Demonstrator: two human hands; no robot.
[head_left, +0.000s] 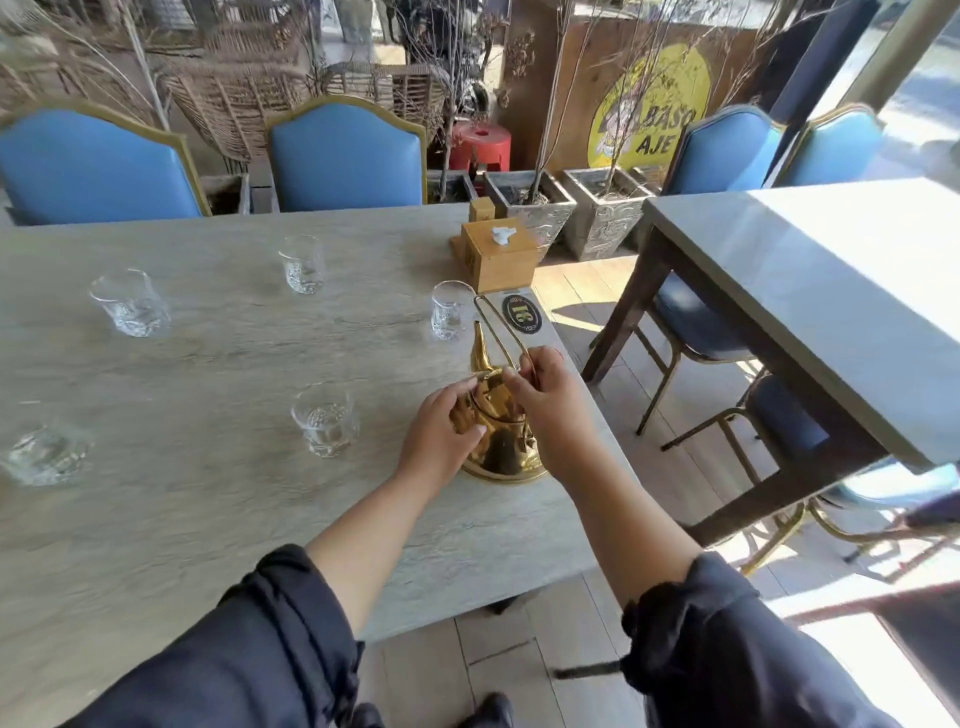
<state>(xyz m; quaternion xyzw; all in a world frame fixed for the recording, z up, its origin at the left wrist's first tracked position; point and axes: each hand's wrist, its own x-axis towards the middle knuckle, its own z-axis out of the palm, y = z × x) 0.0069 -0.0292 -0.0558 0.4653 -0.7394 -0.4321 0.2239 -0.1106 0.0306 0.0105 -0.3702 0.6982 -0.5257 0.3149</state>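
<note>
The right hand (543, 387) has its fingers curled round the thin wire handle (500, 332) of a gold kettle (501, 441), pinching it low down where the loop meets the body, so the handle stands up and leans away toward the far side of the table. The left hand (441, 439) lies against the kettle's left flank, fingers bent over its shoulder and thumb on the side, cupping the metal. The kettle sits on the grey wood-grain table (208, 374) close to its right edge, spout (479, 345) pointing away from the person. Just beyond the spout stands a clear glass (451, 310), and another glass (326, 427) stands to the left of the left hand. Three more glasses are spread farther off across the tabletop. Behind the near glass a wooden tissue box (501, 254) sits at the table's edge, with a dark oval number tag (518, 314) beside it. Blue padded chairs (345, 156) line the far side.
</note>
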